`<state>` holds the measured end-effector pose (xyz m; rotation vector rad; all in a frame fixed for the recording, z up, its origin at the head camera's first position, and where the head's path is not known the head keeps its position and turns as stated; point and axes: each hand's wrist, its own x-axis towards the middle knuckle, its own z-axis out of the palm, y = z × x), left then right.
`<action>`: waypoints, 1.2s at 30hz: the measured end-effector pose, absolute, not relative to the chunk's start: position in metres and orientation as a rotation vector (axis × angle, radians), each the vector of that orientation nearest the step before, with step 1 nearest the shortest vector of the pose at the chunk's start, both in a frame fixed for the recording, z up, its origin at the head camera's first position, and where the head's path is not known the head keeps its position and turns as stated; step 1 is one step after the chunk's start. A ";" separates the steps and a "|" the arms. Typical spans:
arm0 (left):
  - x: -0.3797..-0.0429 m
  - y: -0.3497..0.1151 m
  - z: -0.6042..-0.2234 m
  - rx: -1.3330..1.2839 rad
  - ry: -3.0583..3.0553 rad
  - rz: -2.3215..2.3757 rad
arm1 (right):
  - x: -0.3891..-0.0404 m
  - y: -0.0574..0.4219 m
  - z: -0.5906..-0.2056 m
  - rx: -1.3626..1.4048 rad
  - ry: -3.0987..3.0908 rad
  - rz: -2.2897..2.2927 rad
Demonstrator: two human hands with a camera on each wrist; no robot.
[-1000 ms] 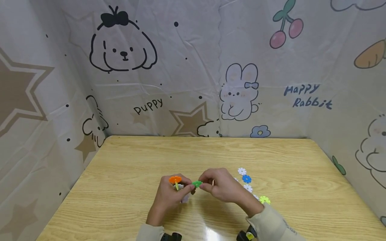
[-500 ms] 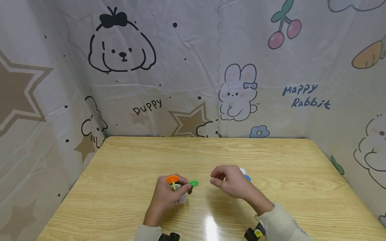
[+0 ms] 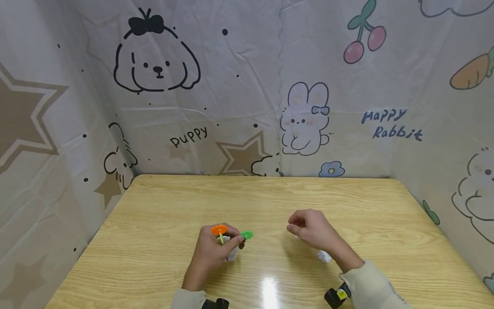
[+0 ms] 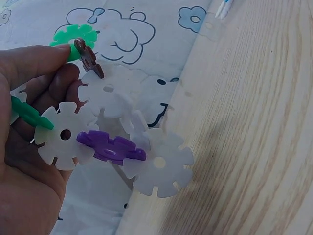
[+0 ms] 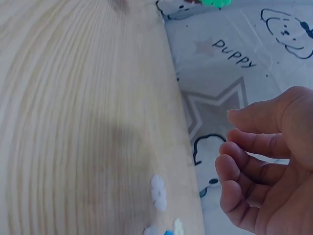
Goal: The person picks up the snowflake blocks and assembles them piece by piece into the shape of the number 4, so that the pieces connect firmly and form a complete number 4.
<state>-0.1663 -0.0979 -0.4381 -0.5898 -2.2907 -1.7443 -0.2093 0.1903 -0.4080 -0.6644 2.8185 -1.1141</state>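
My left hand [image 3: 213,249] grips a joined cluster of notched plastic snowflake discs above the table. An orange disc [image 3: 219,229] stands up at the cluster's left. In the left wrist view, the thumb presses on a green disc [image 4: 80,36], which is slotted to a brown disc [image 4: 89,58]. Below hang several white discs and a purple disc [image 4: 111,148]. To the right, my right hand [image 3: 314,229] hovers over the table with loosely bent fingers. Nothing shows between its thumb and fingers in the right wrist view.
A loose white disc [image 3: 324,256] lies beside the right forearm. In the right wrist view, more white discs [image 5: 158,193] and a bit of blue [image 5: 169,233] lie on the wooden table [image 3: 173,206]. A printed cloth [image 3: 247,86] hangs behind the table.
My right hand has let go of the green disc and moved right, over the loose discs. My left hand has shifted slightly left, still gripping the cluster.
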 end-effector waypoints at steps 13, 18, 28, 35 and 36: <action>-0.167 -0.100 -0.438 -0.537 -2.318 -1.743 | -0.221 0.201 -0.423 -0.512 2.876 -0.954; -0.166 -0.102 -0.439 -0.517 -2.347 -1.738 | -0.226 0.203 -0.432 -0.377 2.869 -0.871; -0.166 -0.101 -0.439 -0.502 -2.352 -1.747 | -0.233 0.201 -0.444 -0.281 2.853 -0.778; -0.166 -0.100 -0.440 -0.509 -2.361 -1.760 | -0.234 0.199 -0.444 -0.258 2.823 -0.778; -0.166 -0.099 -0.440 -0.506 -2.364 -1.760 | -0.234 0.199 -0.444 -0.255 2.819 -0.781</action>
